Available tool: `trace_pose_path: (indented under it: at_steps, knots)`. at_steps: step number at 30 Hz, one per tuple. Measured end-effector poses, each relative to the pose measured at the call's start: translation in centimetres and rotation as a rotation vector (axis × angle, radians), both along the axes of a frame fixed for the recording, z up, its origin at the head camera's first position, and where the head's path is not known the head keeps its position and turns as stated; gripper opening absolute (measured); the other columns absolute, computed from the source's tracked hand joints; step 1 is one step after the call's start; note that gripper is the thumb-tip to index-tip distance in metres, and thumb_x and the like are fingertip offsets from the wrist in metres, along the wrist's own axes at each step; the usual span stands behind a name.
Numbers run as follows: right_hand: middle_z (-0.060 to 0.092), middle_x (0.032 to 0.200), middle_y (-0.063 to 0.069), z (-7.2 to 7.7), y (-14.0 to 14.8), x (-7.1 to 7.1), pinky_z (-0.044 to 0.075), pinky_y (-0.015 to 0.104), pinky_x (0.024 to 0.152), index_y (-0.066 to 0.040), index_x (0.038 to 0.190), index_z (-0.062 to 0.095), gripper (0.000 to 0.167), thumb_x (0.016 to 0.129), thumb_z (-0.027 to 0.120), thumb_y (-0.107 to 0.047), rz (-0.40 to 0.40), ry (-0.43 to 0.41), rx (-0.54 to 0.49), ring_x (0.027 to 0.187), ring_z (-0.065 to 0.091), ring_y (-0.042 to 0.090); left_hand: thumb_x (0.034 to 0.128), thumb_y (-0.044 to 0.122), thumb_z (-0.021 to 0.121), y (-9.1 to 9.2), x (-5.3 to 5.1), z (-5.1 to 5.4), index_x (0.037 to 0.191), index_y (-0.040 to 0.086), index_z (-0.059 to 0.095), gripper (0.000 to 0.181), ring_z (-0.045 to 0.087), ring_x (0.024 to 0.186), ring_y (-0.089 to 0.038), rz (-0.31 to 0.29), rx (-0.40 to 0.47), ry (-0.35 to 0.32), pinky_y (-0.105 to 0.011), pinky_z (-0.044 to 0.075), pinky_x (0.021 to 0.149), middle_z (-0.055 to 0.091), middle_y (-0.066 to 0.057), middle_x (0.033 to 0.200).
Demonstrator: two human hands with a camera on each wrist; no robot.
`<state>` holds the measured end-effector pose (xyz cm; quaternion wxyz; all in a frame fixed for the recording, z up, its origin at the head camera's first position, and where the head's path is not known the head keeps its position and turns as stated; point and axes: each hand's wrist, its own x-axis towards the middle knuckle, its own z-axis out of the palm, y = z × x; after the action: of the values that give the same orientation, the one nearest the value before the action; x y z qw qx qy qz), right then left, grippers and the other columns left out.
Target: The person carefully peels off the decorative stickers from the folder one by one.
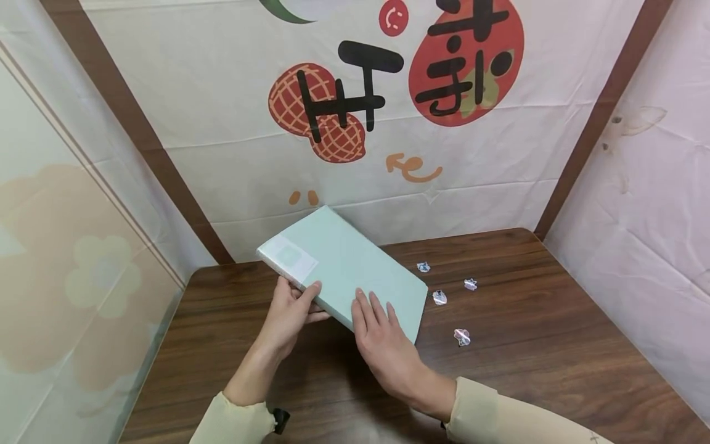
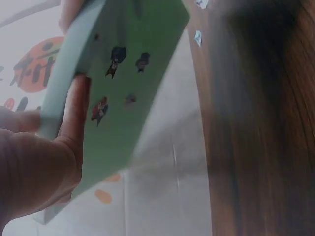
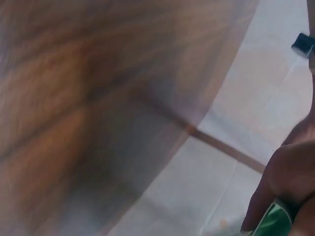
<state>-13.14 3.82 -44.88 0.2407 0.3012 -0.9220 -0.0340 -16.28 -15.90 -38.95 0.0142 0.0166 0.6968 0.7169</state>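
Note:
A mint-green folder (image 1: 360,265), with a pale label (image 1: 288,253) near its spine, is held tilted above the table. My left hand (image 1: 291,314) grips its near-left edge, thumb on top and fingers beneath. Flat on the cover near the lower edge rests my right hand (image 1: 383,345), its fingers straight. The left wrist view shows the folder's underside, where several small dark character stickers (image 2: 117,61) are stuck; the left hand (image 2: 44,167) holds the edge there. Blur covers much of the right wrist view, with a green corner of the folder (image 3: 273,221) low at the right.
Several small shiny stickers (image 1: 439,298) lie scattered on the brown wooden table (image 1: 532,345), right of the folder. A printed white cloth (image 1: 238,154) hangs behind the table's far edge, with more cloth panels (image 1: 660,203) on both sides.

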Motion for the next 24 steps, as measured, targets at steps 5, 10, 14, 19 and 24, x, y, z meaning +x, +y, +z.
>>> trace_pose_path:
  at_steps: [5,10,14,19,24]
  knots:
    - [0.042,0.156,0.025,0.5,1.0,-0.6,0.048,0.052,0.106,0.007,0.143,0.042,0.061,0.089,0.071,0.004,0.055,0.018,-0.004,0.141,0.047,0.038,0.1056,0.019,0.059,-0.4,-0.5,-0.1,0.145,0.004,0.037,0.048,0.076,0.088,-0.022,-0.028,-0.010,-0.019,-0.039,0.062,0.079,0.066,-0.026,0.123]
    - [0.038,0.158,0.026,0.9,1.6,-0.8,0.047,0.054,0.107,0.009,0.144,0.040,0.063,0.088,0.069,0.006,0.083,0.031,-0.019,0.142,0.045,0.039,0.1061,0.025,0.059,-1.9,-1.2,-1.2,0.153,0.006,0.030,0.058,0.068,0.116,-0.021,-0.236,0.075,0.010,-0.047,0.051,0.103,0.056,-0.019,0.141]
    - [0.038,0.159,0.025,1.5,2.1,-0.9,0.045,0.053,0.108,0.007,0.144,0.039,0.059,0.090,0.062,0.010,0.125,0.010,-0.085,0.143,0.044,0.038,0.1021,0.003,0.056,-3.1,-1.4,-2.2,0.159,0.009,0.019,0.068,0.057,0.130,-0.021,-0.399,0.206,0.061,-0.044,0.044,0.111,0.043,-0.015,0.152]
    - [0.037,0.160,0.023,2.2,2.4,-0.8,0.042,0.051,0.112,0.006,0.144,0.039,0.059,0.089,0.057,0.011,0.170,-0.012,-0.140,0.145,0.042,0.035,0.0986,-0.003,0.057,-2.6,-1.3,-2.2,0.153,0.010,0.030,0.062,0.057,0.120,-0.014,-0.368,0.173,0.070,-0.033,0.048,0.103,0.050,-0.007,0.142]
    - [0.037,0.160,0.022,2.9,2.7,-0.4,0.041,0.050,0.113,0.007,0.146,0.038,0.064,0.084,0.057,0.011,0.231,0.004,-0.178,0.146,0.041,0.035,0.1054,0.009,0.055,-1.7,-1.8,-2.0,0.144,0.015,0.043,0.040,0.054,0.127,-0.016,-0.290,0.141,0.036,-0.037,0.042,0.111,0.056,-0.001,0.135]
